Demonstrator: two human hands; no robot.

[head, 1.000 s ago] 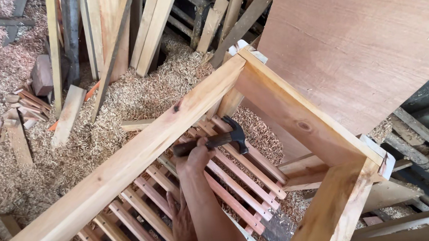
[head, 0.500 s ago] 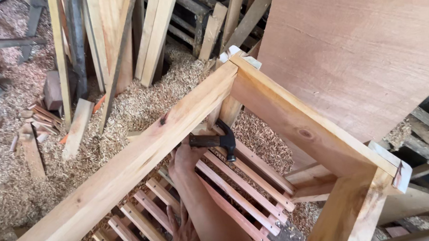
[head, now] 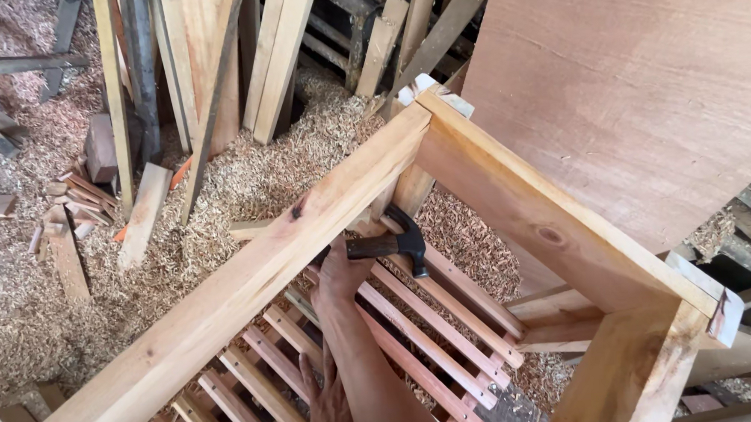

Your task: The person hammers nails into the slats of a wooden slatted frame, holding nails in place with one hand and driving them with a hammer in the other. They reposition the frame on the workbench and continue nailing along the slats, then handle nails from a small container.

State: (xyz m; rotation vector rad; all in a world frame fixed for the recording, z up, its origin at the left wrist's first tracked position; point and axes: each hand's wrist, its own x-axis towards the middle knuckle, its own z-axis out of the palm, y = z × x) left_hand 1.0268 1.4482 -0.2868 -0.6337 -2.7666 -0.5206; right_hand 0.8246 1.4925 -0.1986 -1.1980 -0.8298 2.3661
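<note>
Right hand [head: 338,273] wrapped tight round hammer [head: 392,244] handle, reaching inside wooden frame [head: 512,204]. Hammer lies roughly level, head pointing right, just above slats [head: 416,337]. Left hand [head: 326,406] nearer me, flat-ish on slats, holding nothing.

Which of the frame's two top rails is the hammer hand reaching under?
The long rail running from the far corner towards the lower left. The right hand holds the hammer just beneath it; the shorter rail runs off right.

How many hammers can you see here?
1. The black-headed claw hammer is gripped in the person's right hand, inside the pale wooden frame, above the thin wooden slats. Others could be hidden.
</note>
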